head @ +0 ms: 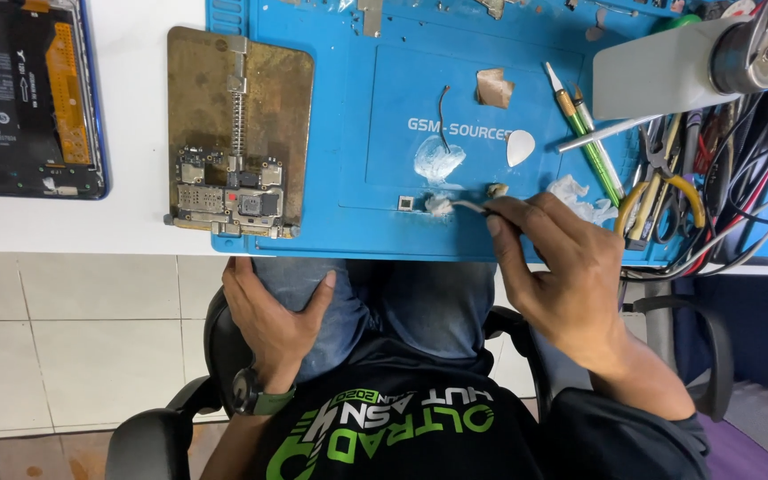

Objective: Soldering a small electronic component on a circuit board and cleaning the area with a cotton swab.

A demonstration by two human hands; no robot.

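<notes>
Your right hand pinches tweezers holding a white wad on the blue mat; your left hand rests open-fingered on your thigh, below the mat.

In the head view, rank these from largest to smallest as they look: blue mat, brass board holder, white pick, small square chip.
1. Blue mat
2. Brass board holder
3. White pick
4. Small square chip

Can't see what the tweezers pinch, white wad covers the tips. Opened phone cut off at left and top edges. Chip too small to identify.
</notes>
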